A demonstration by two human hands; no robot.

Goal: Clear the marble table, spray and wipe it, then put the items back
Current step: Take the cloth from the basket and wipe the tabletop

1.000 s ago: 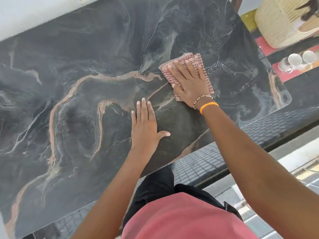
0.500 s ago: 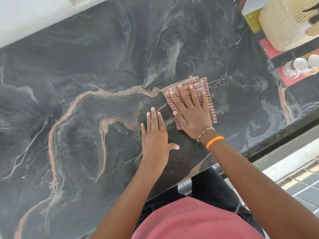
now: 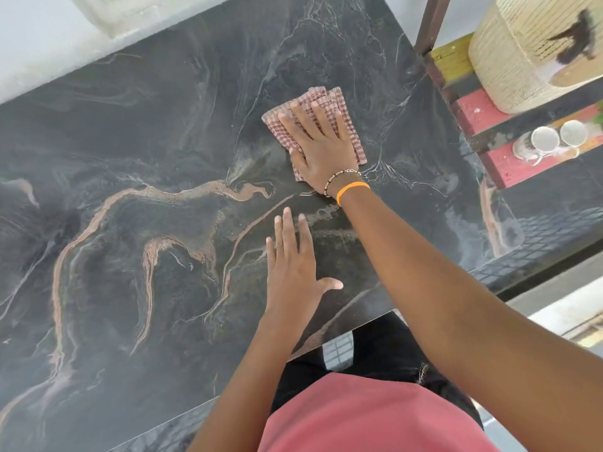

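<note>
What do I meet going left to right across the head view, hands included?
left hand → right hand pressing the checked cloth on the marble table → two white cups → woven basket

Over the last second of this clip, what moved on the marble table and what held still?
The right hand slid the red checked cloth back and forth, ending farther from the left hand, toward the table's far side. Nothing was picked up or released. The left hand stayed flat on the dark veined marble table.
</note>
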